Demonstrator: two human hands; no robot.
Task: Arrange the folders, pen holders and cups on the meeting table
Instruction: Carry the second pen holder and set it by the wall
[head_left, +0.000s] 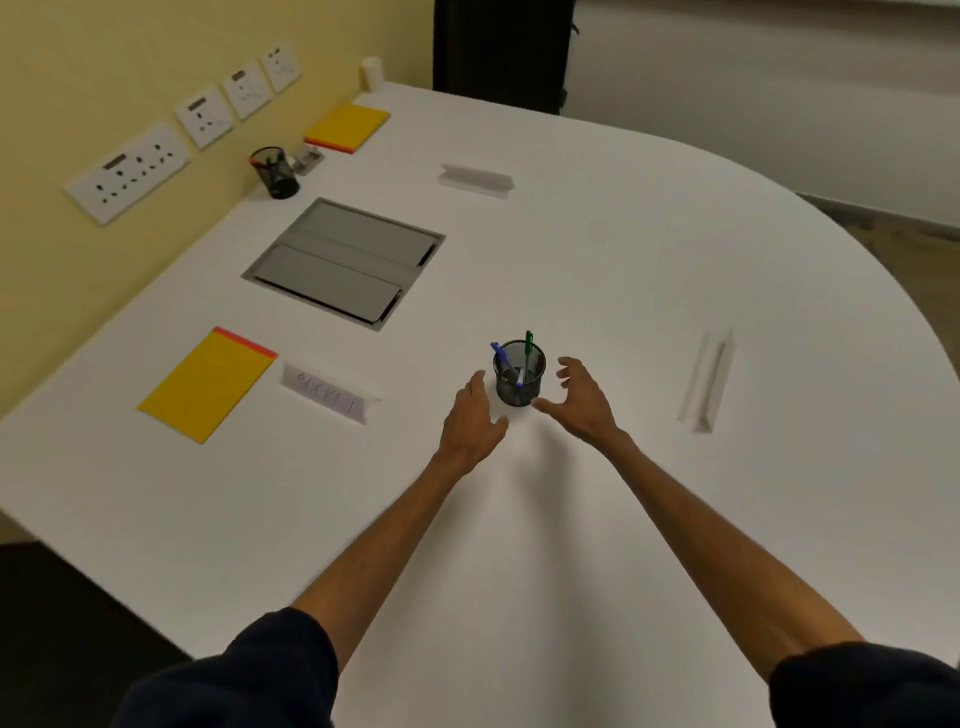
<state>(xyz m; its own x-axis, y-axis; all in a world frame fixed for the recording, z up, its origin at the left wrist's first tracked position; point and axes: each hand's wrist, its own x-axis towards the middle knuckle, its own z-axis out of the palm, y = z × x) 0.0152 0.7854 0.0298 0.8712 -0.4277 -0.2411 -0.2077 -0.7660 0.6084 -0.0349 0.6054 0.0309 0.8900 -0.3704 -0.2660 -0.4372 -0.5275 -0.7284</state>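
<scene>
At mid-table, left hand (472, 415) and right hand (577, 400) hover spread either side of the holder (519, 384), gripping nothing; a careless brush could tip it, spilling pens (528, 349).

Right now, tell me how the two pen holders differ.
The near pen holder stands between the left hand and right hand; the far pen holder, at the wall. A blue pen and green pen stick from the near one; the far one's contents are unclear. Both: upright black mesh.
</scene>
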